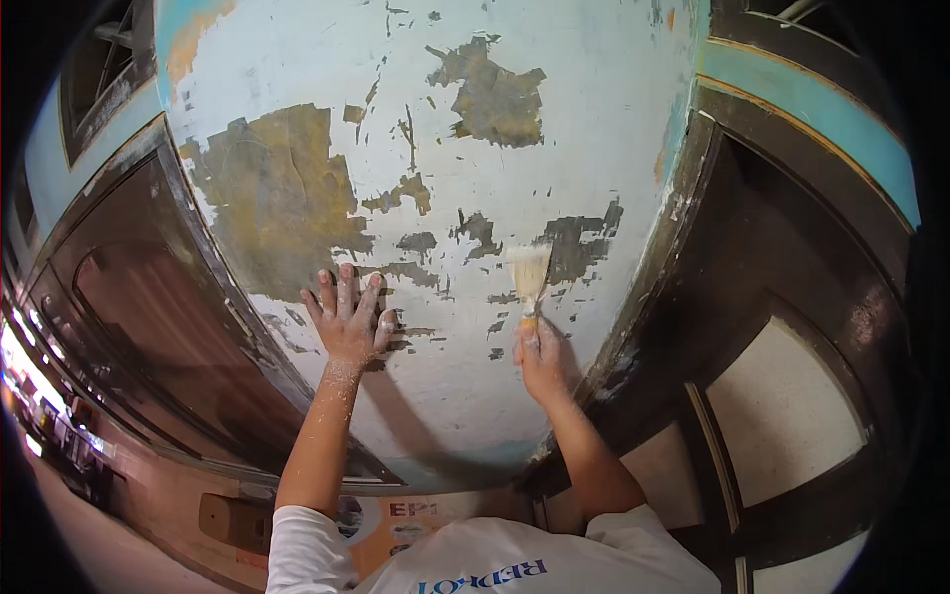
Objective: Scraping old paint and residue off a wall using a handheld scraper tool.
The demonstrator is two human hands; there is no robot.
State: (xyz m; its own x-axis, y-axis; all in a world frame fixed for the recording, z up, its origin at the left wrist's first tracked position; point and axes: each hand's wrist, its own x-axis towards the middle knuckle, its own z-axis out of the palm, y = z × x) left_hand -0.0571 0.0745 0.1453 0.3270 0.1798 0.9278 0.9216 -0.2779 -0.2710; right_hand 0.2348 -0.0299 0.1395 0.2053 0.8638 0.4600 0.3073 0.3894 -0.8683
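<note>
Before me stands a wall panel (460, 386) with pale, patchy paint. Large bare grey-brown patches (274, 193) show through it. My left hand (349, 319) lies against the wall with its fingers spread, at the lower edge of the biggest patch. White dust covers its fingers and wrist. My right hand (540, 356) grips the yellow handle of a putty knife (530, 271), whose whitish, flared blade points up. The blade's slightly blurred edge is at the wall, beside a dark scraped patch (575, 245) on the right.
Worn dark frames border the wall, with a brown panel (178, 297) on the left and a dark recess with light panels (787, 408) on the right. Below are a brown box-like object (234, 522) and an orange printed sheet (386, 542) bearing writing.
</note>
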